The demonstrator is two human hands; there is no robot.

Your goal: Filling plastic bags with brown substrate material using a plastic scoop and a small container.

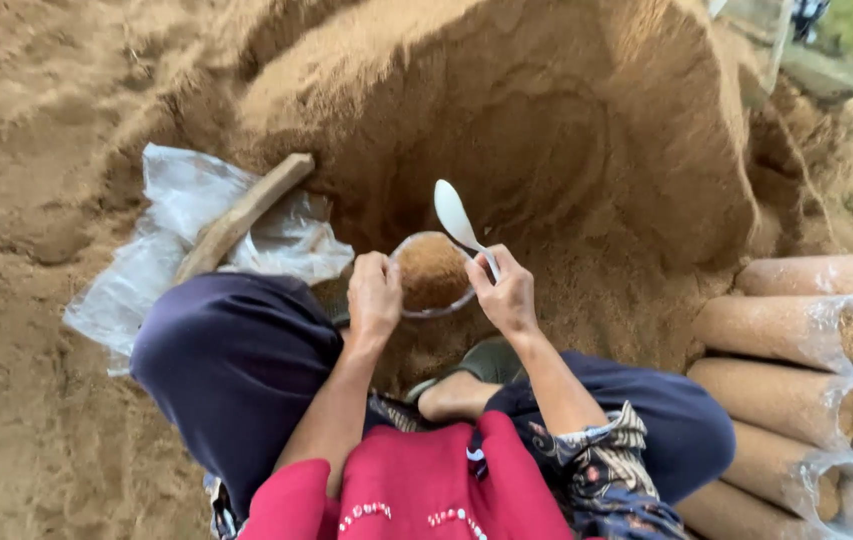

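Observation:
A clear plastic bag [430, 272] filled with brown sawdust stands upright between my knees, its mouth open. My left hand [374, 296] grips the left rim of the bag. My right hand [506, 292] holds the bag's right rim together with a white plastic spoon [456, 215], whose bowl points up and away, empty. Just beyond the bag rises a big heap of sawdust [546, 130] with a scooped hollow in its face.
A wooden stick [242, 215] lies on a pile of clear plastic bags [181, 200] at the left. Several filled, cylinder-shaped sawdust bags [796, 330] are stacked on their sides at the right. My foot in a green sandal [466, 385] rests under the bag.

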